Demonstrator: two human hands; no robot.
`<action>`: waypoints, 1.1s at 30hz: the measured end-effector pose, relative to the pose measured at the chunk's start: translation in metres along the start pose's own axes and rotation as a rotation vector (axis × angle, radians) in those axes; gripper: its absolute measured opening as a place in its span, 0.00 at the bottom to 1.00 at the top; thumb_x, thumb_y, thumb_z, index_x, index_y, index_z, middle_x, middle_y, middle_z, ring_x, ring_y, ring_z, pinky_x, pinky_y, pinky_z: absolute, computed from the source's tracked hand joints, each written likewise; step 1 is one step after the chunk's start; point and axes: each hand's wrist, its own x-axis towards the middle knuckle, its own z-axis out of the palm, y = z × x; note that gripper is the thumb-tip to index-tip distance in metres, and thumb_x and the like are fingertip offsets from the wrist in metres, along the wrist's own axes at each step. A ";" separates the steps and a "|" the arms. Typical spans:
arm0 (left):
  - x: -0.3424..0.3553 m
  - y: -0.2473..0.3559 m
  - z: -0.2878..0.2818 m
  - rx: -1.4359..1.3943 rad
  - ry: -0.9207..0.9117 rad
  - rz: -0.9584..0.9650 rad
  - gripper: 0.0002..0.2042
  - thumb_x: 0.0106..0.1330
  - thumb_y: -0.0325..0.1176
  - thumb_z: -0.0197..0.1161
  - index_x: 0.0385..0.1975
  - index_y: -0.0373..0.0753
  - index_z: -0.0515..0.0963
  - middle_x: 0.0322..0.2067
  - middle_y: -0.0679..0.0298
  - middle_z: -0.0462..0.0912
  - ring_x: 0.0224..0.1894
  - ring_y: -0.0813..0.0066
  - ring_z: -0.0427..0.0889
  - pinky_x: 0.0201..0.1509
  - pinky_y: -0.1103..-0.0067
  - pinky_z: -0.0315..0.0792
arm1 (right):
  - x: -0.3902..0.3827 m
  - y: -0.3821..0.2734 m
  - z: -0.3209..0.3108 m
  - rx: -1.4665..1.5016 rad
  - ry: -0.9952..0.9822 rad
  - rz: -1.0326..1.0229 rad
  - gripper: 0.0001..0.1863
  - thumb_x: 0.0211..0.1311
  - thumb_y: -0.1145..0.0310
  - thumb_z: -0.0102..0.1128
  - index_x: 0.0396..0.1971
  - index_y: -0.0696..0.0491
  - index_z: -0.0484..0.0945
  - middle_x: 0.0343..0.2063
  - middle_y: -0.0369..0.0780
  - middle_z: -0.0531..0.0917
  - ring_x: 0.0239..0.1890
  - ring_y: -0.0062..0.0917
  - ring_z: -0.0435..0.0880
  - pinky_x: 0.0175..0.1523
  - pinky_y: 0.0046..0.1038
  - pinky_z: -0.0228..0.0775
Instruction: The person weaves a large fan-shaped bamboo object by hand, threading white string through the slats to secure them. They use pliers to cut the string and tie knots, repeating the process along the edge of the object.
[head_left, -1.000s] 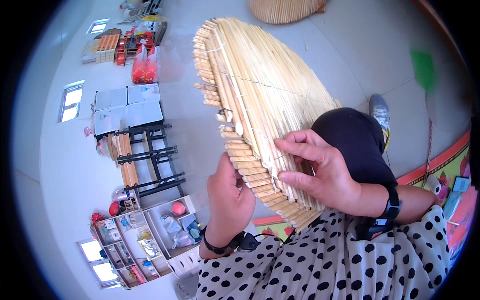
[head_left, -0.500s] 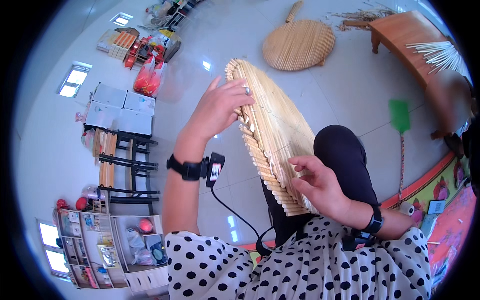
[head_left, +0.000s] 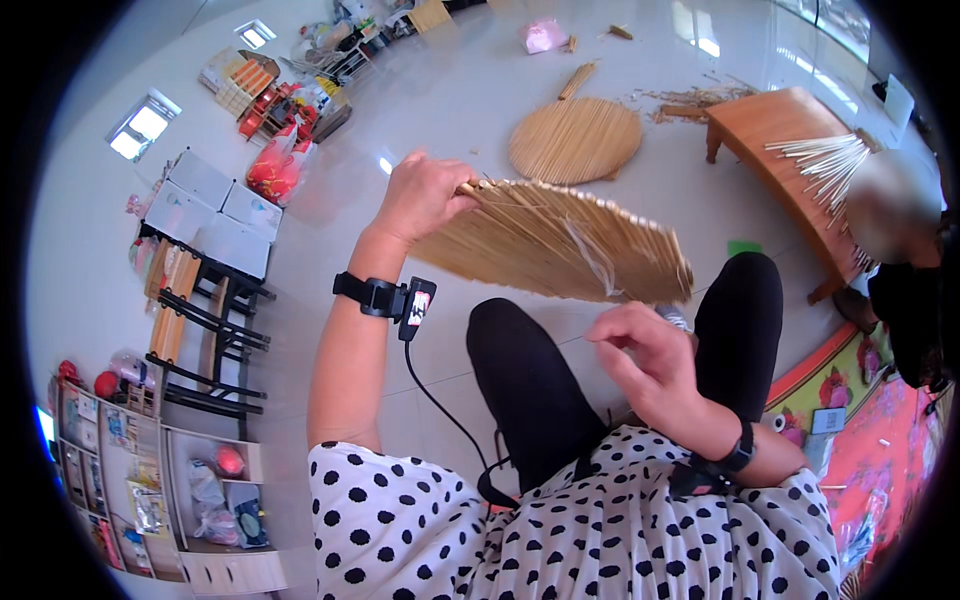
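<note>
A flat mat of straw-coloured plant stalks (head_left: 550,240) hangs tilted above my knees, its rim of cut stalk ends turned up and away. My left hand (head_left: 425,195) is closed on its left corner, thumb on the near side. A loose whitish strand (head_left: 592,258) crosses the mat's face. Just below the mat's right part is my right hand (head_left: 650,360), fingers curled in and thumb close to the forefinger. Whatever those fingers hold, if anything, is too small to make out. Both wrists wear black straps; a cable runs from the left one.
A round stalk mat (head_left: 575,140) lies on the tiled floor ahead, with scattered stalk scraps (head_left: 690,103) beyond it. At right stands a wooden table (head_left: 775,150) bearing pale sticks (head_left: 825,170), with another person beside it. Black-legged benches (head_left: 210,330) and shelves (head_left: 215,490) line the left.
The stalk mat has swung from upright along my lap to a crosswise tilt, farther from my body. My left hand moved along with it; my right hand has come off its face and curled.
</note>
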 end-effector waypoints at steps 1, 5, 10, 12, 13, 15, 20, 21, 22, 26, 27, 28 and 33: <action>-0.002 0.004 0.000 -0.012 -0.004 -0.043 0.10 0.54 0.40 0.74 0.32 0.46 0.83 0.31 0.67 0.85 0.36 0.63 0.85 0.50 0.61 0.77 | 0.007 0.005 0.004 0.032 -0.005 0.030 0.06 0.62 0.75 0.63 0.36 0.60 0.84 0.30 0.36 0.84 0.29 0.19 0.79 0.36 0.22 0.72; -0.002 0.025 0.008 -0.017 0.086 -0.094 0.12 0.53 0.43 0.74 0.29 0.42 0.82 0.28 0.62 0.84 0.32 0.57 0.84 0.35 0.66 0.78 | 0.057 0.033 -0.002 -0.046 0.041 0.270 0.09 0.66 0.70 0.63 0.38 0.61 0.84 0.28 0.35 0.85 0.27 0.13 0.76 0.33 0.21 0.71; 0.003 0.058 0.030 -0.009 0.210 -0.265 0.12 0.55 0.41 0.72 0.28 0.40 0.80 0.28 0.61 0.83 0.34 0.57 0.84 0.34 0.64 0.78 | 0.128 0.062 -0.029 0.017 0.248 0.395 0.17 0.68 0.59 0.63 0.42 0.60 0.84 0.30 0.35 0.85 0.32 0.15 0.80 0.33 0.22 0.73; 0.004 0.078 0.043 -0.032 0.278 -0.327 0.12 0.54 0.39 0.73 0.28 0.40 0.80 0.29 0.60 0.82 0.34 0.56 0.83 0.34 0.64 0.76 | 0.145 0.066 -0.033 0.047 0.281 0.486 0.20 0.69 0.55 0.61 0.46 0.59 0.82 0.34 0.35 0.84 0.36 0.18 0.81 0.36 0.24 0.75; 0.005 0.089 0.051 -0.058 0.312 -0.343 0.11 0.54 0.37 0.73 0.28 0.40 0.79 0.29 0.60 0.81 0.34 0.56 0.83 0.33 0.64 0.76 | 0.151 0.067 -0.033 0.060 0.281 0.519 0.22 0.70 0.53 0.59 0.48 0.57 0.81 0.37 0.35 0.83 0.38 0.19 0.81 0.38 0.26 0.75; 0.006 0.114 0.067 -0.087 0.389 -0.382 0.10 0.55 0.36 0.73 0.28 0.40 0.79 0.28 0.61 0.80 0.33 0.56 0.82 0.33 0.64 0.76 | 0.158 0.068 -0.032 0.074 0.294 0.554 0.23 0.71 0.51 0.57 0.52 0.56 0.78 0.43 0.37 0.82 0.42 0.22 0.81 0.42 0.29 0.77; 0.003 0.165 0.100 -0.179 0.441 -0.596 0.09 0.56 0.35 0.72 0.28 0.40 0.78 0.28 0.62 0.80 0.33 0.57 0.81 0.32 0.64 0.75 | 0.155 0.078 -0.024 0.081 0.331 0.542 0.27 0.71 0.51 0.57 0.58 0.57 0.74 0.51 0.39 0.78 0.45 0.27 0.82 0.46 0.31 0.81; 0.001 0.172 0.105 -0.210 0.456 -0.629 0.09 0.56 0.34 0.71 0.28 0.40 0.78 0.28 0.62 0.80 0.33 0.56 0.81 0.32 0.63 0.75 | 0.153 0.081 -0.023 0.101 0.335 0.529 0.30 0.71 0.54 0.59 0.64 0.59 0.70 0.49 0.41 0.78 0.46 0.28 0.82 0.46 0.31 0.81; -0.001 0.178 0.109 -0.236 0.459 -0.663 0.08 0.57 0.34 0.71 0.29 0.40 0.78 0.29 0.62 0.80 0.34 0.56 0.81 0.33 0.63 0.75 | 0.150 0.084 -0.022 0.076 0.333 0.519 0.32 0.70 0.54 0.60 0.66 0.60 0.66 0.49 0.42 0.78 0.46 0.28 0.82 0.46 0.31 0.81; -0.006 0.198 0.117 -0.371 0.498 -0.727 0.08 0.58 0.31 0.69 0.35 0.38 0.79 0.33 0.59 0.79 0.38 0.55 0.81 0.37 0.62 0.75 | 0.138 0.093 -0.019 -0.035 0.329 0.462 0.41 0.69 0.57 0.63 0.73 0.60 0.53 0.49 0.46 0.78 0.46 0.27 0.81 0.46 0.31 0.81; -0.008 0.203 0.118 -0.412 0.518 -0.731 0.09 0.59 0.30 0.68 0.37 0.37 0.79 0.35 0.58 0.79 0.40 0.54 0.80 0.39 0.62 0.76 | 0.134 0.093 -0.018 -0.066 0.323 0.447 0.43 0.69 0.58 0.64 0.74 0.60 0.50 0.49 0.46 0.78 0.46 0.26 0.80 0.45 0.31 0.81; -0.010 0.210 0.117 -0.483 0.499 -0.727 0.11 0.59 0.29 0.67 0.40 0.36 0.78 0.37 0.57 0.78 0.42 0.53 0.79 0.41 0.62 0.75 | 0.130 0.093 -0.017 -0.114 0.323 0.416 0.44 0.68 0.58 0.64 0.74 0.59 0.50 0.49 0.47 0.78 0.45 0.25 0.81 0.45 0.30 0.80; -0.033 0.248 0.109 -0.711 0.381 -0.589 0.28 0.56 0.23 0.66 0.59 0.30 0.68 0.47 0.47 0.71 0.51 0.45 0.73 0.51 0.60 0.71 | 0.106 0.080 -0.021 -0.256 0.286 0.286 0.45 0.64 0.57 0.67 0.71 0.64 0.52 0.45 0.50 0.82 0.37 0.27 0.85 0.44 0.29 0.78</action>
